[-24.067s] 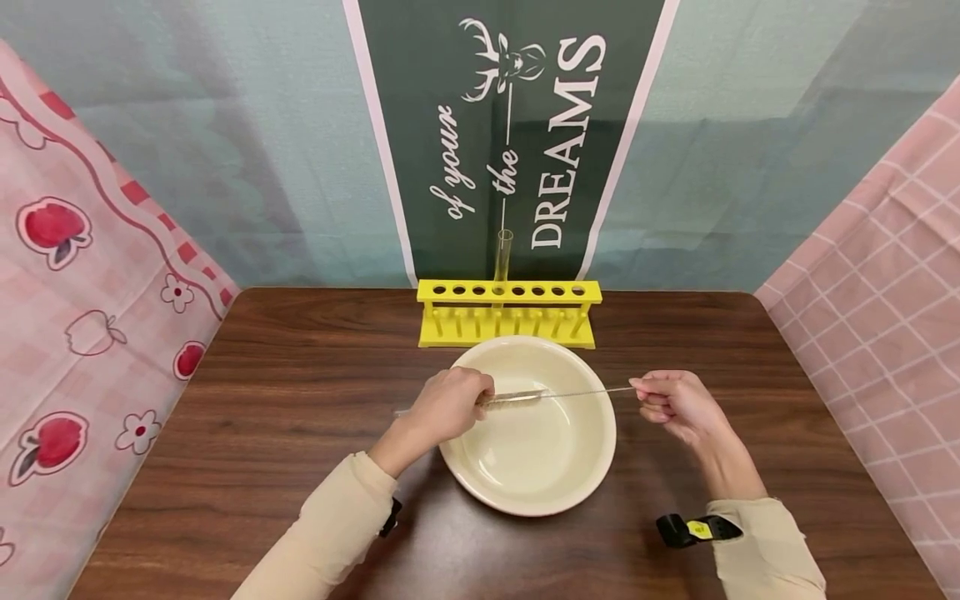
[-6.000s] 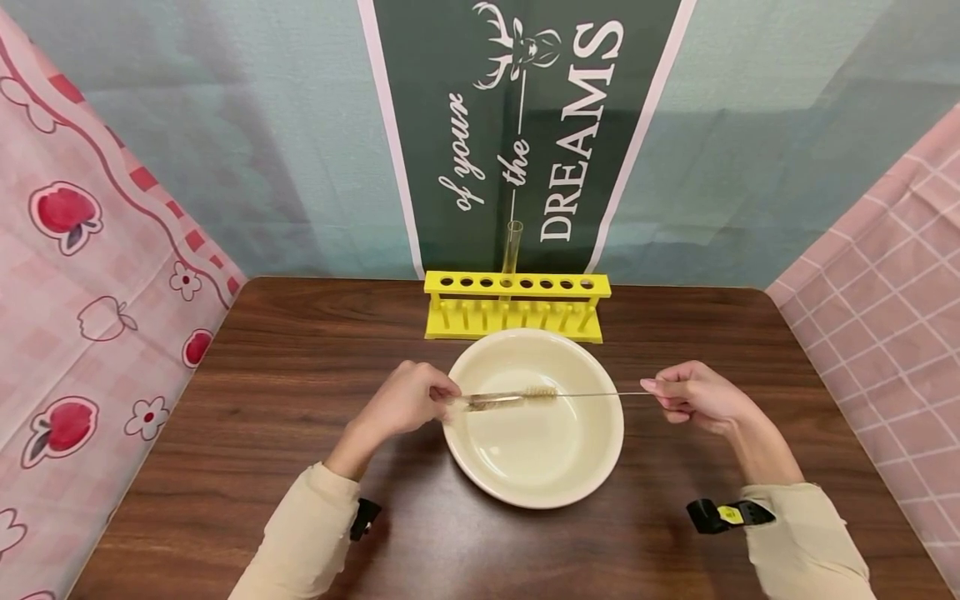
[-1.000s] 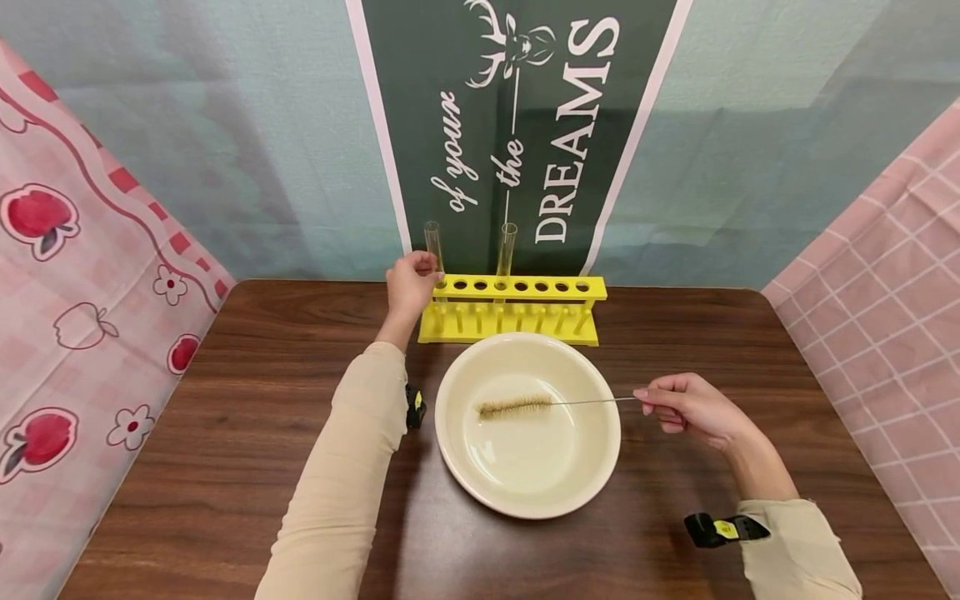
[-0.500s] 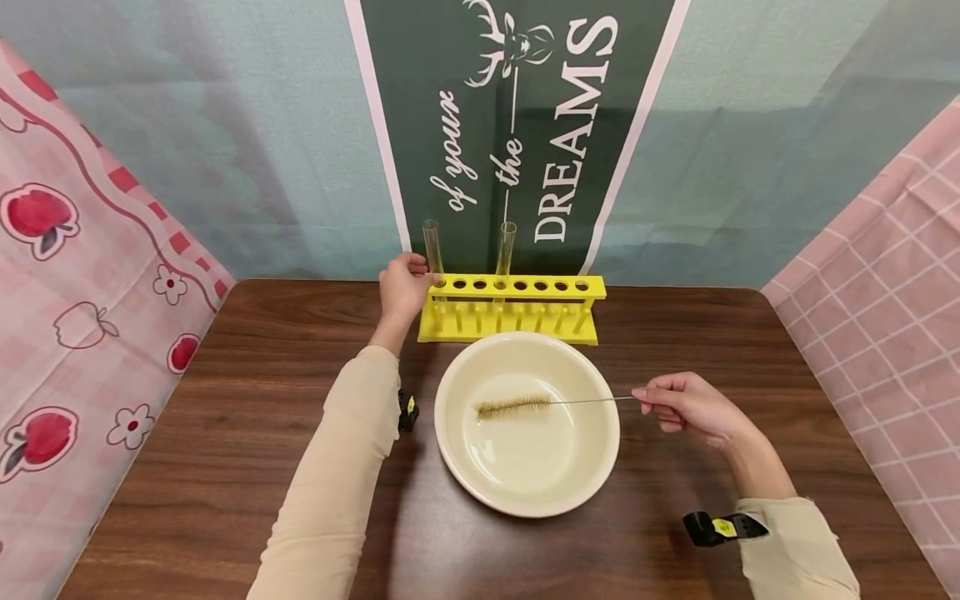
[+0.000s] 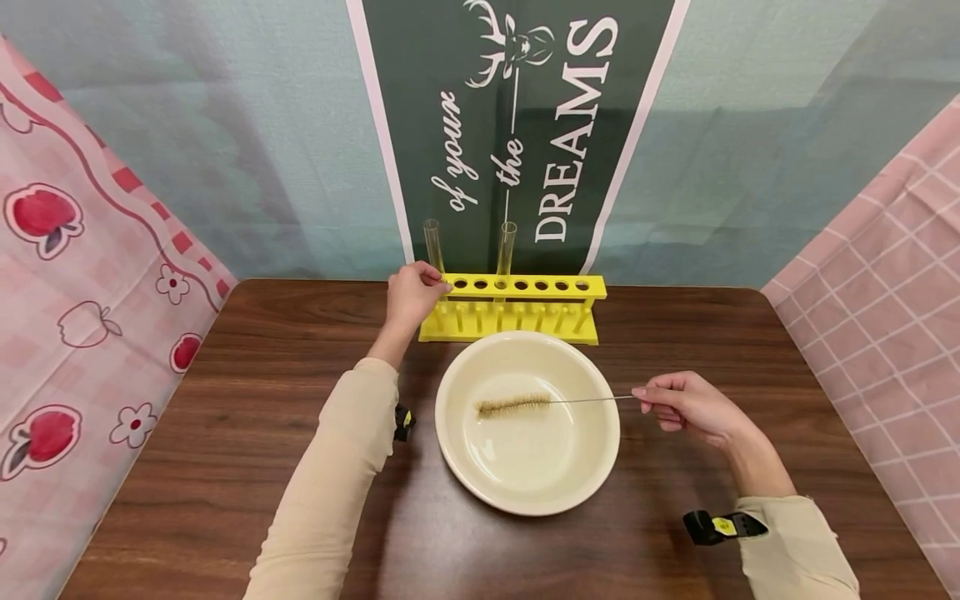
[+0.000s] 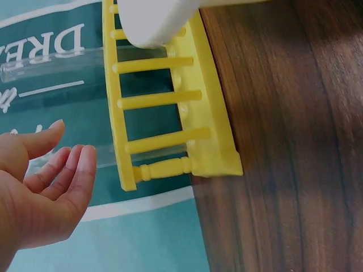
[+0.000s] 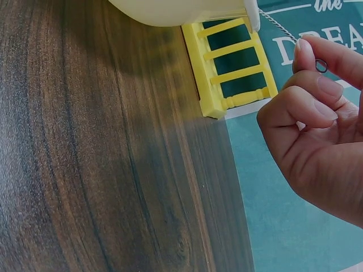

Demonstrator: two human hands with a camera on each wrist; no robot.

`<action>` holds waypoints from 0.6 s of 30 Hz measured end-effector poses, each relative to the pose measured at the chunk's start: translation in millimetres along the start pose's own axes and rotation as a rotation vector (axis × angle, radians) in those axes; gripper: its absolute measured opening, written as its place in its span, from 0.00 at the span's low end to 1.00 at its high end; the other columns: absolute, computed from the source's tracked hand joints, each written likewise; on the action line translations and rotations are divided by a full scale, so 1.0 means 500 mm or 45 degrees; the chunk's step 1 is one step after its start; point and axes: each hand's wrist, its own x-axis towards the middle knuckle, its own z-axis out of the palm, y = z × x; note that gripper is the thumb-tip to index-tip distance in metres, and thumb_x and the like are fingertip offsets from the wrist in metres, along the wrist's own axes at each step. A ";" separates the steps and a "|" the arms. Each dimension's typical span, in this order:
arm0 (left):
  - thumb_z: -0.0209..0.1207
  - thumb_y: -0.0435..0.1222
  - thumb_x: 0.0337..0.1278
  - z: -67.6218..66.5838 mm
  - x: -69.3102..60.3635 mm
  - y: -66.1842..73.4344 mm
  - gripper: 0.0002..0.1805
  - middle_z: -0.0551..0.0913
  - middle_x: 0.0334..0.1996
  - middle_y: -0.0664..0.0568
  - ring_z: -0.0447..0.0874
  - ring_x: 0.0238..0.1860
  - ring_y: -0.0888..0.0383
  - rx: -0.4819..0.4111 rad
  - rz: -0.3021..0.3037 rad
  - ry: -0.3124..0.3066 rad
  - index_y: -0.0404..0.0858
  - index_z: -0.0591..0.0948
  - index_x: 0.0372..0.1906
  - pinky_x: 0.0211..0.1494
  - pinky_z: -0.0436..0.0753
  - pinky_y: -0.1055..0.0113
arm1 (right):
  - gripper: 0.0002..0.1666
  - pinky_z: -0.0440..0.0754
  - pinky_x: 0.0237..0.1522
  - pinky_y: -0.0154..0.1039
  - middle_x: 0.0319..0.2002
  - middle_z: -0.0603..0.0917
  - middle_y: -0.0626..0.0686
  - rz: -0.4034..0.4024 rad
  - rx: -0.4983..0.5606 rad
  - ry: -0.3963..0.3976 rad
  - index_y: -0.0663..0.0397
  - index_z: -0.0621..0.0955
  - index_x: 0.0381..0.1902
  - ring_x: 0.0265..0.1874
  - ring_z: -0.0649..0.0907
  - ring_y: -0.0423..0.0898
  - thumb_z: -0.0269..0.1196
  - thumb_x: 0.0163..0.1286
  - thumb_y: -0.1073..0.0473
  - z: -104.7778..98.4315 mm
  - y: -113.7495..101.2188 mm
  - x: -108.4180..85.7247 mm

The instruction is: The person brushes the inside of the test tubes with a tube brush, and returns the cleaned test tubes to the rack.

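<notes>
Pinched near the loop at the end of its wire by the right hand (image 5: 686, 408), other fingers curled: one brush (image 5: 513, 406), bristles within the outline of a single cream basin (image 5: 528, 471), wire crossing above the rim. Cannot tell whether touching the bottom. Just behind the basin, one yellow rack (image 5: 530, 295) with two clear tubes in it: the end tube (image 5: 432, 242) upright in the leftmost place, hole hidden by fingers, and the inner tube (image 5: 506, 250) in the fourth hole from the left. Beside the end tube, the left hand (image 5: 414, 293), fingers loosely bent, thumb apart, gripping nothing; cannot tell whether touching glass. Left arm stretched far forward, right forearm angled inward from the side. Below everything, a dark wood-grained worktop (image 5: 285, 358); behind, a lettered green banner (image 5: 420, 83).
</notes>
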 end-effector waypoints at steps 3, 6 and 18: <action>0.64 0.37 0.50 0.005 -0.002 0.013 0.14 0.81 0.34 0.44 0.76 0.37 0.50 -0.006 0.029 -0.050 0.33 0.79 0.40 0.40 0.77 0.62 | 0.15 0.53 0.19 0.41 0.19 0.73 0.47 -0.004 0.005 -0.003 0.57 0.78 0.22 0.13 0.60 0.40 0.54 0.68 0.61 0.000 0.000 0.001; 0.64 0.37 0.51 0.010 0.001 0.028 0.15 0.80 0.35 0.45 0.76 0.38 0.51 -0.036 0.065 -0.094 0.33 0.79 0.42 0.41 0.77 0.63 | 0.15 0.54 0.18 0.39 0.19 0.73 0.47 -0.010 0.008 -0.004 0.57 0.78 0.22 0.13 0.61 0.40 0.54 0.68 0.61 0.001 0.002 0.001; 0.63 0.36 0.52 0.046 0.023 0.083 0.18 0.79 0.42 0.46 0.72 0.47 0.51 -0.172 0.052 -0.171 0.36 0.77 0.49 0.47 0.76 0.64 | 0.15 0.56 0.17 0.35 0.18 0.73 0.46 -0.015 0.024 -0.014 0.59 0.78 0.22 0.13 0.61 0.39 0.54 0.69 0.62 0.000 0.005 0.003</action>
